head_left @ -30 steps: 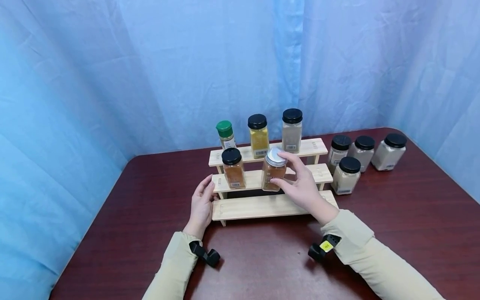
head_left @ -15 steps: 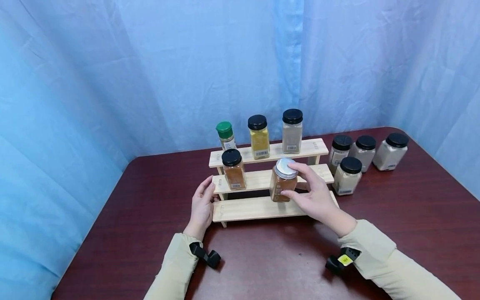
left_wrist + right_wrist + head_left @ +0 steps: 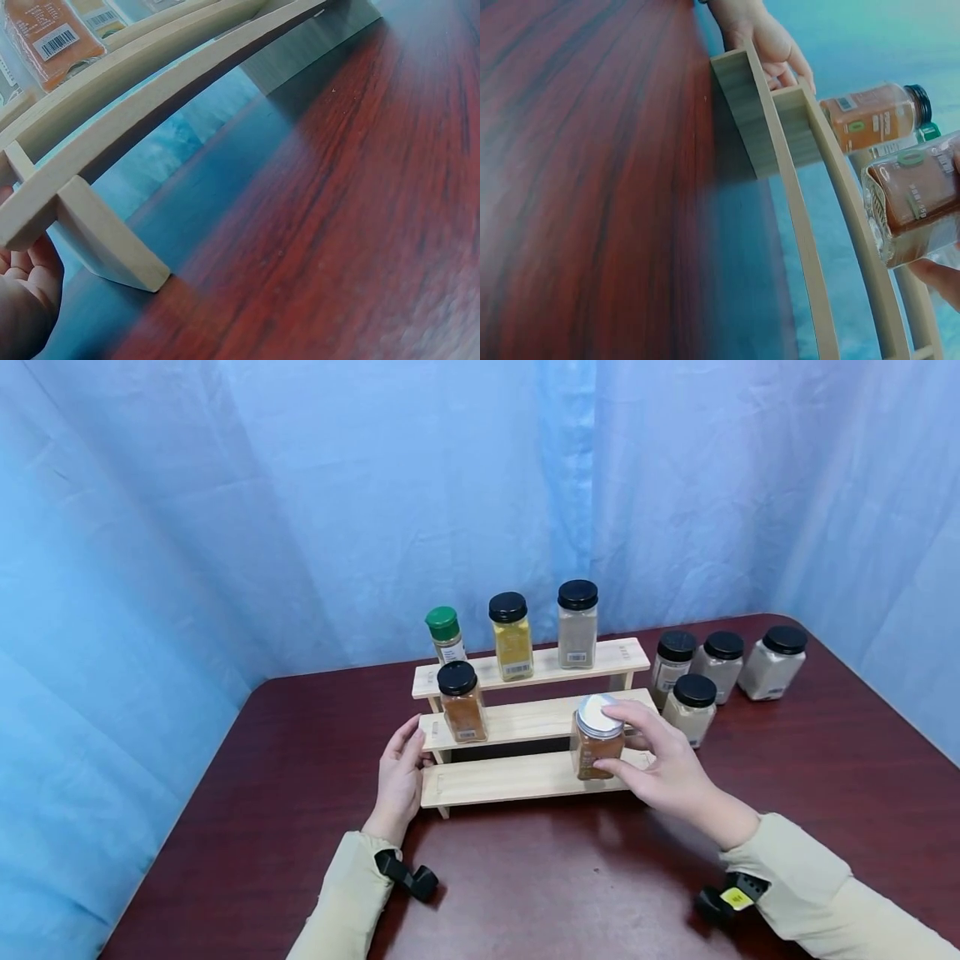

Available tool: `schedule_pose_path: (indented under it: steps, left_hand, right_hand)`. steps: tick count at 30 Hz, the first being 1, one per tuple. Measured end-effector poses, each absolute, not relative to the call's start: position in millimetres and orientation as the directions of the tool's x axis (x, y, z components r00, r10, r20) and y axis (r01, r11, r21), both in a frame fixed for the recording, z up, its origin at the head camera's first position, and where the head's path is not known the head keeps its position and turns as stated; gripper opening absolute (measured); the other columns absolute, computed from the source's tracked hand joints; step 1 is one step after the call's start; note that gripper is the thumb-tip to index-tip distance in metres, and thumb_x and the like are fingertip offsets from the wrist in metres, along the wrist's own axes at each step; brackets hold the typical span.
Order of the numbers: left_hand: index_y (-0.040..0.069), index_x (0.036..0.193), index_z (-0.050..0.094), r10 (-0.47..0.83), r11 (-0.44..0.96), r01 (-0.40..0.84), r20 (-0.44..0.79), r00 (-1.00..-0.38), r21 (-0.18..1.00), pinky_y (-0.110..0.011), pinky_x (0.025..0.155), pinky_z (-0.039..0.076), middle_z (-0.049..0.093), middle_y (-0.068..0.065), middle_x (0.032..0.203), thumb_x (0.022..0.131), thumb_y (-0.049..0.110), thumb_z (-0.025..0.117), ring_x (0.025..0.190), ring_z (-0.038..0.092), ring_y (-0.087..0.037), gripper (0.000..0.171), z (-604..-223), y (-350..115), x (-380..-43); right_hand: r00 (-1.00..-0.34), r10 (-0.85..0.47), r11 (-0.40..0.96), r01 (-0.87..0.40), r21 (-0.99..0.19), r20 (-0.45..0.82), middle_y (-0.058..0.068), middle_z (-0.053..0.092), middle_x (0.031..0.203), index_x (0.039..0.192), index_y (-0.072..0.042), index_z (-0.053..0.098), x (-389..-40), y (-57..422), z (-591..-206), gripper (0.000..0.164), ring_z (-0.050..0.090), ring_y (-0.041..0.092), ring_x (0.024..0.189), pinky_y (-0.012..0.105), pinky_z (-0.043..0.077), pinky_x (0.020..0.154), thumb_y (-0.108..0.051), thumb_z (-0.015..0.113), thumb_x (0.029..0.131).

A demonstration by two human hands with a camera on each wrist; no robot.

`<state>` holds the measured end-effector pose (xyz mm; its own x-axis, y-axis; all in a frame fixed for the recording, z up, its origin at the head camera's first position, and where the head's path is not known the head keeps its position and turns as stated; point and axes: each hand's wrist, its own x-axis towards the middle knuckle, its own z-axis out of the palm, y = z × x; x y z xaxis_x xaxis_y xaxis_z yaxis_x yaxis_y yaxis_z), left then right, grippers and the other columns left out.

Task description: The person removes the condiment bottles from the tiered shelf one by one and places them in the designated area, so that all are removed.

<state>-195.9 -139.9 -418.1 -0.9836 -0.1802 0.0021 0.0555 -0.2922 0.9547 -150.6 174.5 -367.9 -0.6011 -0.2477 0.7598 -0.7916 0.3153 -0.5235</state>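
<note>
My right hand [image 3: 671, 768] pinches a spice jar [image 3: 592, 755] between thumb and fingers. It is a square glass jar of reddish-brown powder with a silver lid, overlapping the right part of the rack's lowest shelf in the head view. In the right wrist view this jar [image 3: 919, 187] appears tilted close by the shelves. A three-step wooden rack [image 3: 495, 778] stands on the table. My left hand [image 3: 399, 781] grips its left end by the middle shelf; the left wrist view shows curled fingers [image 3: 22, 266] there. An orange-brown jar with a black lid [image 3: 463, 714] stands left on the middle shelf.
On the top shelf stand a green-capped jar [image 3: 448, 643], a yellow-powder jar [image 3: 513, 647] and a grey-powder jar [image 3: 577, 635]. Several black-lidded jars of pale powder [image 3: 690, 718] stand right of the rack on the dark red table [image 3: 300, 760]. Blue curtains [image 3: 375, 510] hang behind.
My right hand has carried the silver-lidded jar rightward and toward me, from in front of the middle shelf to over the lowest shelf's right part. The left hand stays at the rack's left end.
</note>
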Motion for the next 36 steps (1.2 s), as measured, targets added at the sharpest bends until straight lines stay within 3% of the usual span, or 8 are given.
schedule_pose_path:
  steps: [3, 6, 20, 24, 36]
  left_hand:
    - [-0.005, 0.138, 0.04, -0.182, -0.301, 0.057, 0.001, -0.983, 0.952, -0.016, 0.06, 0.039, 0.059, 0.007, 0.098, 0.099, 0.009, 0.046, 0.067, 0.047, -0.003, 0.042, -418.1, -140.5, -196.2]
    - [-0.005, 0.138, 0.04, -0.182, -0.301, 0.059, 0.003, -0.983, 0.952, -0.016, 0.059, 0.039, 0.058, 0.006, 0.098, 0.099, 0.009, 0.047, 0.067, 0.047, -0.003, 0.042, -418.0, -141.5, -196.1]
    - [-0.006, 0.139, 0.038, -0.17, -0.302, 0.051, -0.001, -0.985, 0.952, -0.016, 0.06, 0.039, 0.059, 0.006, 0.098, 0.099, 0.009, 0.047, 0.068, 0.047, -0.003, 0.043, -414.3, -143.0, -195.8]
    - [-0.005, 0.139, 0.038, -0.165, -0.306, 0.041, -0.01, -0.986, 0.951, -0.016, 0.061, 0.039, 0.058, 0.006, 0.099, 0.099, 0.01, 0.047, 0.068, 0.047, -0.003, 0.043, -414.9, -142.5, -195.6]
    - [-0.003, 0.14, 0.039, -0.155, -0.29, 0.029, -0.017, -0.988, 0.957, -0.016, 0.061, 0.039, 0.057, 0.006, 0.103, 0.1, 0.012, 0.046, 0.07, 0.048, -0.003, 0.043, -416.3, -142.7, -195.1]
  right_hand:
    - [-0.585, -0.268, 0.297, -0.806, -0.512, 0.765, -0.009, 0.053, 0.123, 0.119, 0.007, 0.053, -149.3, 183.3, -369.0, 0.052, 0.051, -0.002, 0.111, 0.009, 0.048, 0.08, -0.013, 0.078, 0.078]
    - [-0.565, -0.29, 0.257, -0.823, -0.506, 0.772, -0.007, 0.052, 0.123, 0.118, 0.009, 0.051, -148.7, 190.5, -370.9, 0.056, 0.051, 0.001, 0.112, 0.01, 0.048, 0.083, -0.035, 0.064, 0.086]
    - [-0.55, -0.29, 0.324, -0.826, -0.461, 0.783, -0.012, 0.044, 0.132, 0.112, 0.011, 0.05, -140.6, 222.2, -375.6, 0.059, 0.048, -0.002, 0.116, 0.006, 0.045, 0.083, -0.041, 0.061, 0.087]
    - [-0.565, -0.275, 0.369, -0.809, -0.458, 0.778, -0.013, 0.045, 0.132, 0.115, 0.006, 0.052, -137.9, 233.5, -377.9, 0.059, 0.048, -0.003, 0.115, 0.005, 0.043, 0.084, -0.044, 0.061, 0.086]
    - [-0.571, -0.266, 0.431, -0.791, -0.434, 0.777, -0.014, 0.048, 0.13, 0.112, 0.015, 0.047, -131.3, 277.6, -380.3, 0.065, 0.049, -0.005, 0.113, 0.003, 0.041, 0.084, -0.044, 0.06, 0.085]
